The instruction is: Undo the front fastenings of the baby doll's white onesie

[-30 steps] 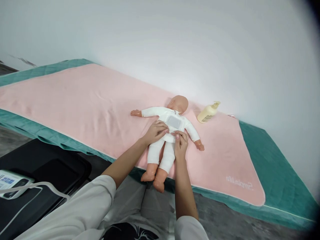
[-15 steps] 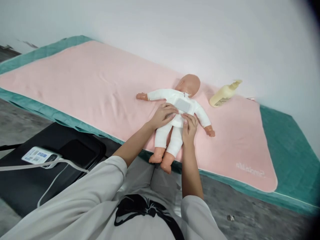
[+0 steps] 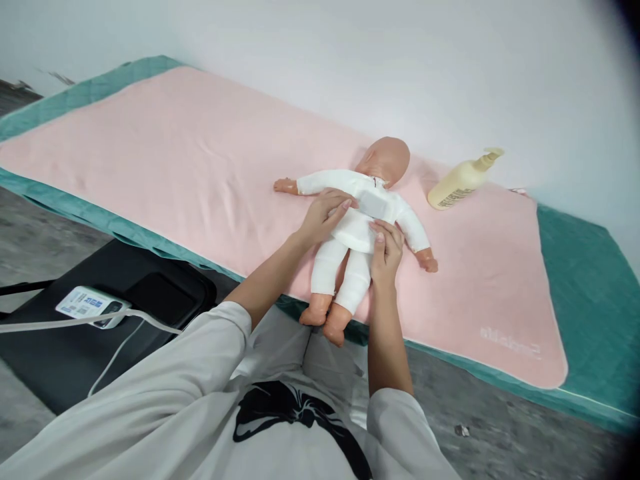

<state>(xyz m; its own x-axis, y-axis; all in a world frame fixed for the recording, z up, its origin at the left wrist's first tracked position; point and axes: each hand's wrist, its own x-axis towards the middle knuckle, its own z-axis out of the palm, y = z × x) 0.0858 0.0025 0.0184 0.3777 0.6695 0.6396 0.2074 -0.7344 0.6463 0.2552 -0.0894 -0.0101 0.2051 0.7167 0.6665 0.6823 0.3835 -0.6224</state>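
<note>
A baby doll (image 3: 357,230) in a white long-sleeved outfit lies stretched out, arms spread, its head toward the wall and its feet toward me. No face shows on its head. On its torso is a grey rectangular patch (image 3: 373,204). My left hand (image 3: 323,217) rests on the left side of the torso, fingers extended, their tips by the patch's left edge. Lower on the right side of the torso, my right hand (image 3: 387,253) lies with loosely bent fingers touching the white cloth. Neither hand appears to grasp anything.
The doll lies on a pink mat (image 3: 240,167) over a green quilted cover (image 3: 590,300). A pale yellow pump bottle (image 3: 457,185) stands near the wall, right of the doll. At lower left, a black chair (image 3: 165,280) holds a white device (image 3: 93,307) with cables.
My left hand has slid up the torso toward the doll's arm, beside the patch. My hands are farther apart. The whole view has shifted slightly.
</note>
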